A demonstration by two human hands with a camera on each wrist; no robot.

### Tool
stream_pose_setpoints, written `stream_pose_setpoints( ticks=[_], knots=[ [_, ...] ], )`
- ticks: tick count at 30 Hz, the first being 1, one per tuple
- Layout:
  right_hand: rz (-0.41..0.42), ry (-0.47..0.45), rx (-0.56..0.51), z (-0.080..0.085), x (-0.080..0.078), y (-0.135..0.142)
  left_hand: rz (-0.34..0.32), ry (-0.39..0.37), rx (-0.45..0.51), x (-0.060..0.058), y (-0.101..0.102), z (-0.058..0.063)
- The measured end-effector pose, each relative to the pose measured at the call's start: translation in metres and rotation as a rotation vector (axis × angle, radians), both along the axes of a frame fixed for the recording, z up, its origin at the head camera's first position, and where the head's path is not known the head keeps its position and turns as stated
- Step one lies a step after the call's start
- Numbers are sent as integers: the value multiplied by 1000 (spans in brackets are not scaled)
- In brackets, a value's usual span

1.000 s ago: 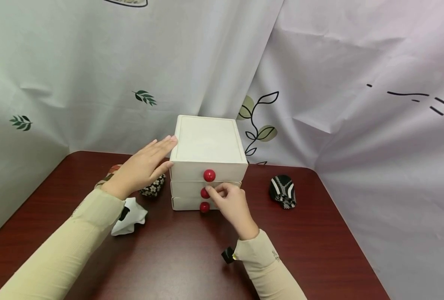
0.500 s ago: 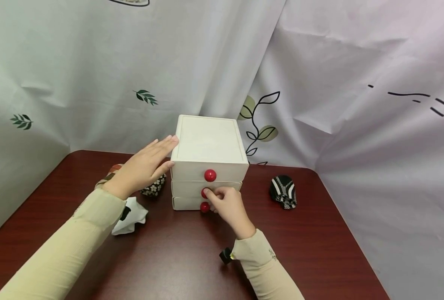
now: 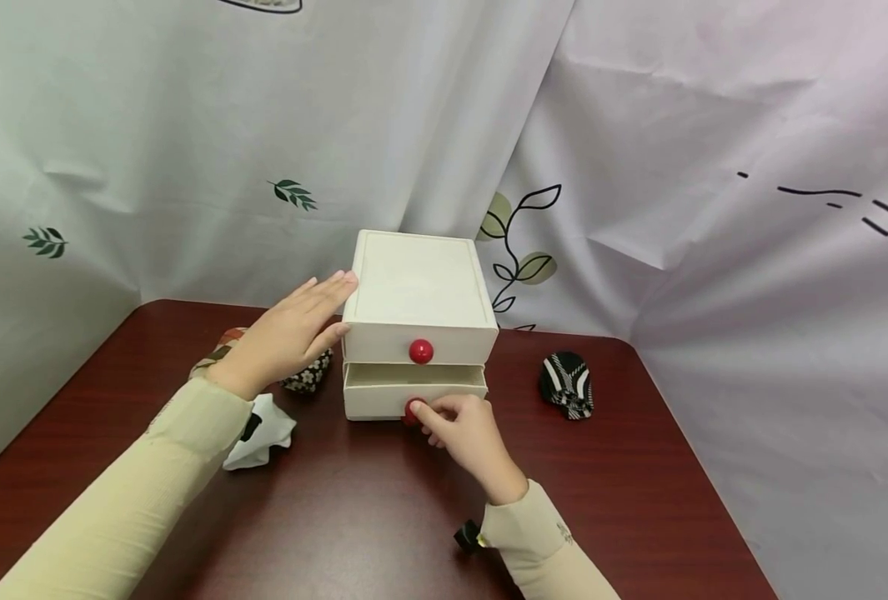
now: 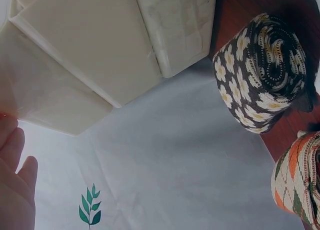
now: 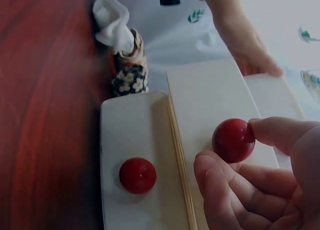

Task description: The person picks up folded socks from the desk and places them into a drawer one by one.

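Observation:
A small white chest of drawers (image 3: 428, 279) with round red knobs stands at the middle of the table. Its middle drawer (image 3: 379, 402) is pulled partway out, showing a gap under the top drawer. My right hand (image 3: 468, 433) pinches that drawer's red knob (image 5: 233, 140) between thumb and fingers. Below it in the right wrist view sits the bottom drawer's knob (image 5: 137, 175). My left hand (image 3: 282, 337) lies with straight fingers against the chest's left side, fingertips at the top edge. Its fingers (image 4: 11, 140) also show at the edge of the left wrist view.
Left of the chest lie a rolled daisy-patterned sock bundle (image 4: 260, 72), an orange and green patterned roll (image 4: 300, 177) and a crumpled white cloth (image 3: 262, 433). A black and white plaid bundle (image 3: 566, 383) is on the right. A printed curtain (image 3: 639, 167) hangs behind the table (image 3: 338, 517).
The middle drawer has slid out toward me, with my right hand moving nearer while pinching its knob. My left hand has stayed on the chest's side.

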State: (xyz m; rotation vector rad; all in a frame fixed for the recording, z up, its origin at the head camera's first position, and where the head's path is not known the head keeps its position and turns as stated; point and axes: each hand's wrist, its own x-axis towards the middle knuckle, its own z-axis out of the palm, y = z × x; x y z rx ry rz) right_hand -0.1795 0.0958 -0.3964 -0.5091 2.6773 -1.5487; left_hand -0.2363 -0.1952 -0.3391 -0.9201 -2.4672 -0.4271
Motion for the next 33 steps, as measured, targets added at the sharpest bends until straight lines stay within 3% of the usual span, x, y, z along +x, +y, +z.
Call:
stream_pose_setpoints(
  ticks=[13, 21, 33],
  knots=[
    [73, 126, 127, -1, 42, 14, 2, 12, -4, 2, 1, 1],
    [116, 202, 144, -4, 67, 20, 6, 10, -7, 2, 2, 1],
    [149, 192, 162, -4, 88, 23, 10, -5, -11, 2, 2, 0]
  ],
)
